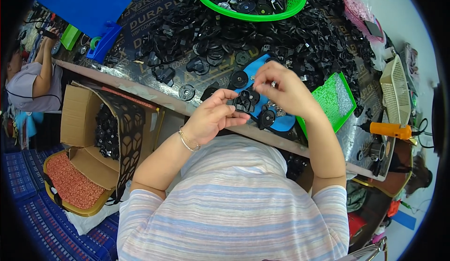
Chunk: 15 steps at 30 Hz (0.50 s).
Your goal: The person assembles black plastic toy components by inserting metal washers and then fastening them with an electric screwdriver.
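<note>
My left hand point(213, 115) holds a black plastic part point(244, 102) by its edge, over the near side of the table. Just above that part is my right hand point(283, 90), its thumb and fingertips pinched together; whatever lies between them is too small to make out. Under both hands lies a blue mat point(282, 124) with small metal pieces and a round black part point(267, 118) on it. Another round black part point(239, 79) rests at the mat's upper left. A disc-like part point(186, 92) sits on the table left of my hands.
Loose black parts point(300, 40) heap across the table's far side, below a green basket point(243, 18) of similar parts. To the right are a green tray point(352, 107) of small green and pale pieces and an orange power screwdriver point(390, 130). A cardboard box point(77, 115) and a co-worker point(35, 85) are left.
</note>
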Available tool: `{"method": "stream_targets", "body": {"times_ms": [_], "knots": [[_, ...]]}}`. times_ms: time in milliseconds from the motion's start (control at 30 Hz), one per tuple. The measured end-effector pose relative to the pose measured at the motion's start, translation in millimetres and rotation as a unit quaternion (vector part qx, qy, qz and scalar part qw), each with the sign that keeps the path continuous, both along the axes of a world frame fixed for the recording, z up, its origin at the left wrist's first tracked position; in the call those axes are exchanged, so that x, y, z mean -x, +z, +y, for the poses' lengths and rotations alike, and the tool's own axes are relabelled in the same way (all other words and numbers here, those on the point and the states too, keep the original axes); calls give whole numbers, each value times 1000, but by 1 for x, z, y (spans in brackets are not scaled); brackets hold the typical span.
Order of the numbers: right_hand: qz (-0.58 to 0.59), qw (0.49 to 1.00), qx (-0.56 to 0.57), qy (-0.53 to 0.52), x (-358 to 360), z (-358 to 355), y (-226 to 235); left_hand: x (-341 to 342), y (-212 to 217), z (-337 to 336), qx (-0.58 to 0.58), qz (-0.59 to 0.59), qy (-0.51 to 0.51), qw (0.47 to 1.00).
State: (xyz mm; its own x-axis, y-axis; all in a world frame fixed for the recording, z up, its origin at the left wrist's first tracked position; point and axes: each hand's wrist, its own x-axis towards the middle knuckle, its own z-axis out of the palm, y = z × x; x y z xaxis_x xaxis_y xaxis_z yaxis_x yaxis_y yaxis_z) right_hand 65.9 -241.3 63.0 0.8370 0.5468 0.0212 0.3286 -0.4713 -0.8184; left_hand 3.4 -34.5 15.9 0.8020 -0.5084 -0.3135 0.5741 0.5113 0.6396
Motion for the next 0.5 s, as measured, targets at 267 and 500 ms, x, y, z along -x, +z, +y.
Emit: {"method": "stream_targets", "body": {"times_ms": [267, 500], "knots": [[24, 997, 71, 25, 22, 15, 17, 6, -1, -5, 0, -13, -20, 1000], [-48, 998, 35, -4, 24, 20, 7, 9, 3, -5, 11, 16, -5, 1000]]}}
